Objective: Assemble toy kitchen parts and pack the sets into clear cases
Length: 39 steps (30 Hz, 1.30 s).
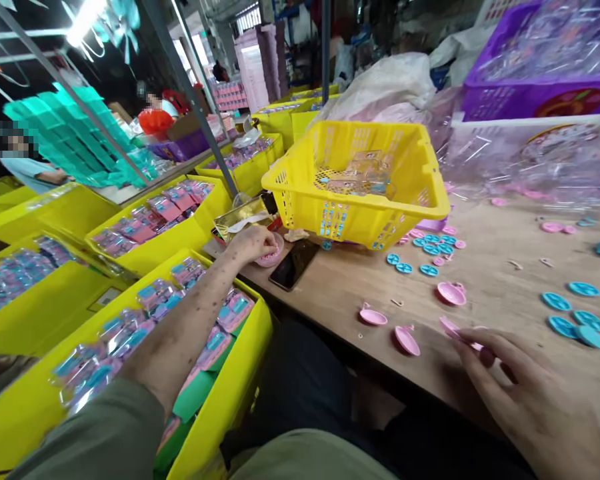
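Note:
My left hand [253,244] reaches out over a small pink bowl [271,255] at the left end of the wooden table [490,293], fingers curled into it; what they pinch is hidden. My right hand [525,393] rests near the table's front edge with a small pink plastic piece [453,328] between thumb and fingers. Loose pink toy pans [407,339] lie just left of that hand. Blue round discs [575,323] lie to its right and further back.
A yellow basket [360,180] holding packets stands tilted at the table's back. A black phone [294,264] lies beside the pink bowl. Yellow bins [220,413] of packed toys stand on my left. A purple crate [540,93] and clear bags sit back right. A person sits far left.

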Each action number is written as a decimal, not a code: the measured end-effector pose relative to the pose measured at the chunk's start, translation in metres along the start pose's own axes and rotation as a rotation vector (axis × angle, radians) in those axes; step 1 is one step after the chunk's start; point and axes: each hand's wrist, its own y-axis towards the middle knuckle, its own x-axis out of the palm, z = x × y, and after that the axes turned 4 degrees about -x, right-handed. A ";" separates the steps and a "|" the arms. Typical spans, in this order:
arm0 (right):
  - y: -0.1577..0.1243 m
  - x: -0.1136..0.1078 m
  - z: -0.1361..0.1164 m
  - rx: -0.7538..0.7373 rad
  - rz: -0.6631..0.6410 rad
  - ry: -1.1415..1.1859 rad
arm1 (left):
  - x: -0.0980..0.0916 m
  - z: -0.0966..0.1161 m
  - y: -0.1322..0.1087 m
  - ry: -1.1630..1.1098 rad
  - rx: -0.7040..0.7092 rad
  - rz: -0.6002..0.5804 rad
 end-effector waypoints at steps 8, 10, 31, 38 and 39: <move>-0.007 -0.017 -0.015 -0.030 -0.040 -0.189 | -0.004 -0.014 -0.014 -0.195 -0.025 0.195; -0.007 -0.016 -0.018 -0.077 -0.065 -0.193 | -0.005 -0.012 -0.018 -0.256 -0.039 0.240; -0.003 -0.012 -0.095 -0.304 -0.117 0.322 | -0.005 0.198 -0.126 -1.136 0.358 -0.176; -0.008 -0.019 -0.094 -0.272 -0.153 0.339 | 0.011 0.214 -0.136 -1.229 0.221 -0.308; -0.008 -0.020 -0.094 -0.268 -0.161 0.335 | 0.011 0.216 -0.137 -1.249 0.212 -0.319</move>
